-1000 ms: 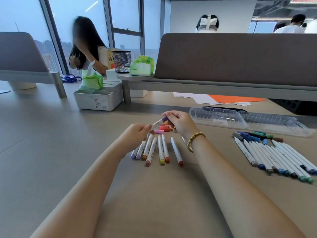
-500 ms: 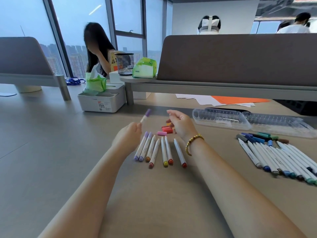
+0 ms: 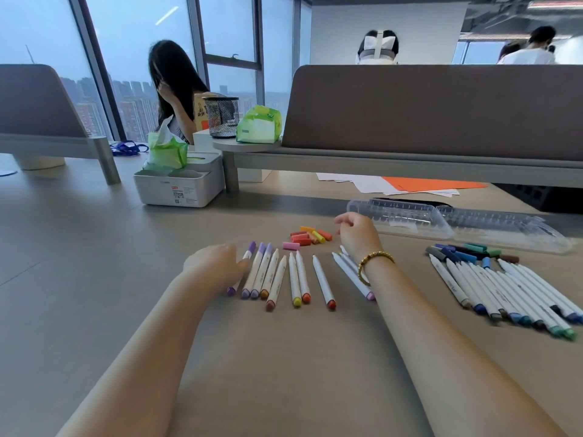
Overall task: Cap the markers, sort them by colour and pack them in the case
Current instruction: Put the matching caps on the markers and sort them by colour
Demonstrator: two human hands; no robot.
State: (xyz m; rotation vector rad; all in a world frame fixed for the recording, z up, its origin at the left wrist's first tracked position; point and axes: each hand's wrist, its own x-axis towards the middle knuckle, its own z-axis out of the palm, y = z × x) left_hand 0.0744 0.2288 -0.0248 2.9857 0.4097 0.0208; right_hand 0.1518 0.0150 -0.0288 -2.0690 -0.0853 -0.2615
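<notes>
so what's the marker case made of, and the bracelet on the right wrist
The marker case looks like clear moulded plastic: the table shows through it, and its ribbed walls catch glossy highlights. The bracelet looks like gold-coloured beads with a shiny finish, possibly metal; the view is too coarse to tell.

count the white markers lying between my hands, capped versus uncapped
White plastic markers with purple caps: 3
White plastic markers with bare uncapped tips: 5
White uncapped markers partly hidden beside the gold bead bracelet: at least 2
Total: at least 10
</notes>
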